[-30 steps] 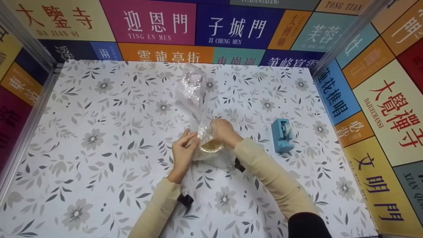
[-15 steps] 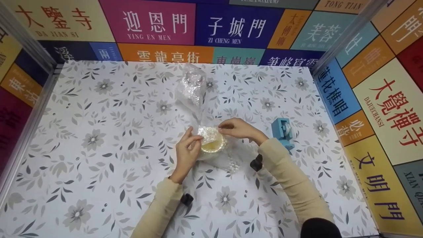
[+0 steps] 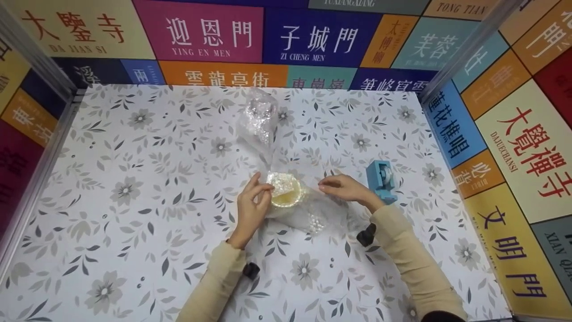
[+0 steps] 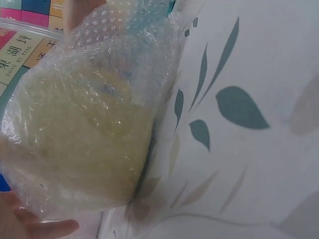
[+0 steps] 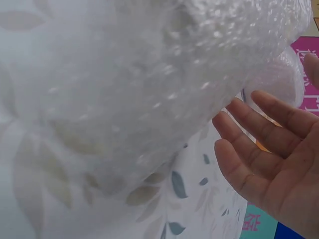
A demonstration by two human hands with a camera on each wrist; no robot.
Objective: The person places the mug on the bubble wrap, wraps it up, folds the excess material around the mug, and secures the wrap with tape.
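A pale yellow bowl (image 3: pixel 290 198) stands on the table, partly wrapped in bubble wrap (image 3: pixel 308 214). One flap lies across its mouth, and a long end stretches to the back. My left hand (image 3: pixel 254 203) is at the bowl's left side, thumb and forefinger pinching the flap at the rim. In the left wrist view, the bubble wrap (image 4: pixel 99 64) covers the yellowish side of the bowl (image 4: pixel 84 139). To the right of the bowl is my right hand (image 3: pixel 346 188). In the right wrist view, its loosely bent fingers (image 5: pixel 269 134) are by the wrap's edge, holding nothing visible.
A blue tape dispenser (image 3: pixel 379 181) stands to the right, just behind the right forearm. Bubble wrap's far end (image 3: pixel 259 118) lies towards the back edge. Panels with printed characters (image 3: pixel 214 33) wall the back and sides of the flower-patterned table (image 3: pixel 170 214).
My right hand has moved from the bowl's rim out to the right. The wrap there has spread rightward, and more of the bowl's mouth shows. My left hand has stayed nearly still.
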